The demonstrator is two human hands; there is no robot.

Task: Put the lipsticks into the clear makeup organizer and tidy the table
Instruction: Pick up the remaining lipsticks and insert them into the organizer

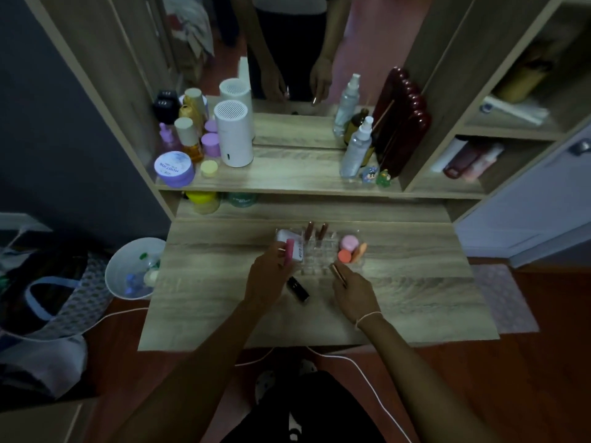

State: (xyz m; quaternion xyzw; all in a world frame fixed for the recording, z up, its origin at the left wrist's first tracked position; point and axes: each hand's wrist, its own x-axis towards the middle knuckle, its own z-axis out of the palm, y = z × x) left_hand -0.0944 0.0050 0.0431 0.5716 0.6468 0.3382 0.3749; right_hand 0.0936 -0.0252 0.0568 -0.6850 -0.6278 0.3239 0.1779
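- Holding two lipsticks over the bench (224, 282): left hand (267, 276) pinched on a pink lipstick (289, 252), right hand (353, 294) pinched on a slim rose-gold lipstick (338, 274).
- Clear makeup organizer (316, 254) sits mid-bench, between and just beyond both hands; two brownish tubes (315, 231) already upright in its back row.
- Black lipstick (298, 288) lies loose on the bench, between the hands, near the left thumb, touching neither hand.
- White packet (289, 239) at organizer's left side, partly behind the pink lipstick; pink and orange round items (348, 249) at its right side. Exact compartment of each not clear.
- Handling judgement: tubes light, rigid, smooth, likely slippery; prone to rolling if laid flat. Best gripped across the barrel near mid-length with thumb and two fingertips, then lowered base-first into a cell.
- Organizer likely light, hard plastic; apt to slide or tip if nudged by a tube. Steadying at the rim advisable.
- Cells hard to see, being transparent in dim light; aim by the front edge.
- Remaining: both held tubes, then the black one.
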